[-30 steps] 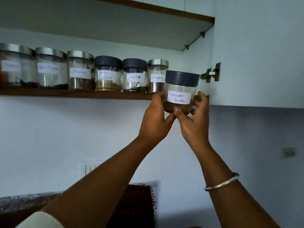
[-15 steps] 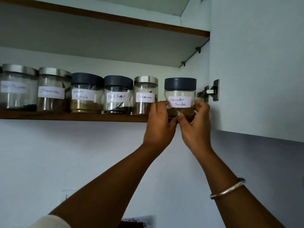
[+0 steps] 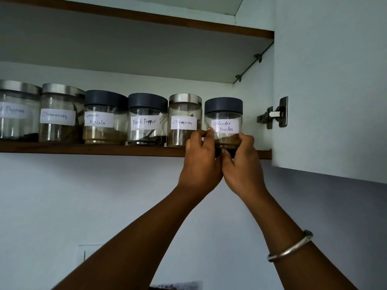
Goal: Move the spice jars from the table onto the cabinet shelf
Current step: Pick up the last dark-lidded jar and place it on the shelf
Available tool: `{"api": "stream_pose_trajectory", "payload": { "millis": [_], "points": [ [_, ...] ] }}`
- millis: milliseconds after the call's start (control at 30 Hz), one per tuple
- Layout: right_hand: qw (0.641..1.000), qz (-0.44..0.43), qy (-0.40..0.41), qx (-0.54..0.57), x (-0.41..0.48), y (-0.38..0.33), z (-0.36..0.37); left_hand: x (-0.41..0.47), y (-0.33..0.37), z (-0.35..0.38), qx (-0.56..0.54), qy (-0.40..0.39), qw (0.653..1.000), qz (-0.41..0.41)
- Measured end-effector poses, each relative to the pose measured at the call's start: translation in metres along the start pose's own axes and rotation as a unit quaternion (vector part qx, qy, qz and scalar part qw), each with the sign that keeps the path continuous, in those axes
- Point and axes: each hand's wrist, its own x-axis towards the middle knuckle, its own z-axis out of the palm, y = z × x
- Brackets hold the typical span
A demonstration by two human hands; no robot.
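A clear jar labelled Coriander Powder (image 3: pixel 223 114), with a dark grey lid, stands at the right end of the wooden cabinet shelf (image 3: pixel 104 150). My left hand (image 3: pixel 200 162) grips its lower left side and my right hand (image 3: pixel 243 164) grips its lower right side; the jar's base is hidden behind my fingers. To its left stands a row of labelled jars: Cinnamon (image 3: pixel 184 120), Black Pepper (image 3: pixel 146 120), Garam Masala (image 3: pixel 102 118), a second Cinnamon (image 3: pixel 59 114) and a Pepper jar (image 3: pixel 16 111).
The open cabinet door (image 3: pixel 335 80) hangs close on the right, with a metal hinge (image 3: pixel 274 114) beside the coriander jar. An upper shelf (image 3: pixel 146 19) runs above the jars. A wall switch plate (image 3: pixel 88 256) sits low on the wall.
Both hands have lifted the coriander jar from in front of the shelf edge onto the shelf's right end, beside the cinnamon jar. The camera has tilted upward.
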Motion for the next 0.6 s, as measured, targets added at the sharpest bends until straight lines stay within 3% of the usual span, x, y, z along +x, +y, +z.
{"api": "stream_pose_trajectory", "payload": {
  "millis": [233,600],
  "points": [
    [0.998,0.033,-0.051,-0.031,0.000,-0.002,0.005,-0.004,-0.005,-0.003,0.061,-0.040,0.997,0.035],
    [0.985,0.069,-0.138,-0.076,-0.011,-0.015,0.004,-0.010,-0.009,-0.023,0.039,-0.121,0.989,0.072]
  ]
}}
